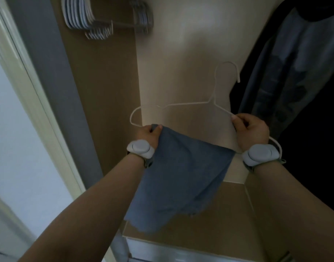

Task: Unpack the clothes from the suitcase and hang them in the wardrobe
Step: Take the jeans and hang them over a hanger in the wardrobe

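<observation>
A thin white wire hanger (183, 104) is held up in front of the wardrobe's pale back wall, its hook pointing up and right. A blue cloth garment (181, 178) drapes over the hanger's lower bar and hangs down between my forearms. My left hand (150, 134) pinches the garment's top left corner at the hanger's left end. My right hand (250, 129) grips the hanger's right shoulder wire. The suitcase is out of view.
Several empty hangers (105, 21) hang bunched at the top left of the wardrobe. Dark clothes (294, 76) hang on the right side. The wardrobe's brown floor panel (228, 214) lies below. A white door frame (30, 95) runs along the left.
</observation>
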Demonstrator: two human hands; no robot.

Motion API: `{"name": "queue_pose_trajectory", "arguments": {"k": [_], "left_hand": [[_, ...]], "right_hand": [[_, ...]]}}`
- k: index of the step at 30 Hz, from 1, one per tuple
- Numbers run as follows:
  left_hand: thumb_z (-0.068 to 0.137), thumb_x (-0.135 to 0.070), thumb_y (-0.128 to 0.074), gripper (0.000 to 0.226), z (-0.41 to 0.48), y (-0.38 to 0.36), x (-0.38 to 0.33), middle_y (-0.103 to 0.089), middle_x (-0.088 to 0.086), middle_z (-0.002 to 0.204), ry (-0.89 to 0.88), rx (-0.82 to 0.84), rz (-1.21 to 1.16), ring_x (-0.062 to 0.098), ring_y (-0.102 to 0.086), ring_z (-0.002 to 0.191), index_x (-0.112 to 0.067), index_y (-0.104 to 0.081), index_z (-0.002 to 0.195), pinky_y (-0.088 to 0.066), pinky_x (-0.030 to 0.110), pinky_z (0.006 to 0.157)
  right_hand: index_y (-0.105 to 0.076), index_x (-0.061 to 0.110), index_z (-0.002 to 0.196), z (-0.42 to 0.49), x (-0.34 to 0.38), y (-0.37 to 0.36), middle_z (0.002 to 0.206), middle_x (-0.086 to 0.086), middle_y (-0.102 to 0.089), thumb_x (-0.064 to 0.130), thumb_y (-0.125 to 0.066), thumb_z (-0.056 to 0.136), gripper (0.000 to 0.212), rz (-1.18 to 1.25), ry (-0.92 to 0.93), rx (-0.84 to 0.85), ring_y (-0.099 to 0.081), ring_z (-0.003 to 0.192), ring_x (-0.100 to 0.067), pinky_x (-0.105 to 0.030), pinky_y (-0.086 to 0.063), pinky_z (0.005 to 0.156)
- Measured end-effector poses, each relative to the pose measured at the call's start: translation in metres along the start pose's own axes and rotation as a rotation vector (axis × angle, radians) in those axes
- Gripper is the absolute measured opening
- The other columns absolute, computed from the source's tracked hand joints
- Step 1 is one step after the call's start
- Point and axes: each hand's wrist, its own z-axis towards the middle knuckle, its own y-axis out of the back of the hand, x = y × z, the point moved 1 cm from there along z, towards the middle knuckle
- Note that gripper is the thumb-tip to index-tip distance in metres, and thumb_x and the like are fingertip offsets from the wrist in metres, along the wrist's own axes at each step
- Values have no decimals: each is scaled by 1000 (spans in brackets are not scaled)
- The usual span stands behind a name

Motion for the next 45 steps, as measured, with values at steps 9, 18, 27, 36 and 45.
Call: {"name": "queue_pose_trajectory", "arguments": {"k": [9,18,27,36,45], "left_hand": [[85,-39,-63,54,-11,-6,-23,-45,8,133,-441,-333,619,29,-38,125,-22,-45,133,-27,42,101],[98,-28,-44,29,2,-34,-73,-62,13,81,-638,53,494,24,-52,70,-3,-58,90,-43,37,64],[97,-35,-43,30,8,-20,-110,-58,5,76,-683,-25,509,24,-53,71,-11,-58,89,-43,34,62],[96,-28,-48,27,16,-10,-122,-66,10,88,-549,30,489,22,-56,78,-8,-66,94,-38,26,64],[98,-12,-42,25,20,-37,-171,-68,3,71,-91,413,304,16,-60,67,-3,-64,97,-46,23,59]], "right_hand": [[-72,9,83,-6,5,-5,76,-10,-69,31,-64,87,24,-42,111,-1,-62,66,-27,-35,-52,67],[-64,10,100,-11,2,21,99,-15,-58,22,-68,81,24,-160,164,-164,-49,92,-26,-36,-36,85],[-61,12,91,-73,-46,-4,84,8,-64,44,-60,86,32,203,-485,406,-59,78,-8,-23,-46,67],[-51,24,60,-19,-51,-9,59,0,-45,70,-45,81,50,108,-471,255,-46,58,-16,-35,-43,62],[-40,9,138,-20,-32,5,137,-14,-44,27,-60,90,55,28,-414,291,-46,123,-34,-40,-41,102]]}}
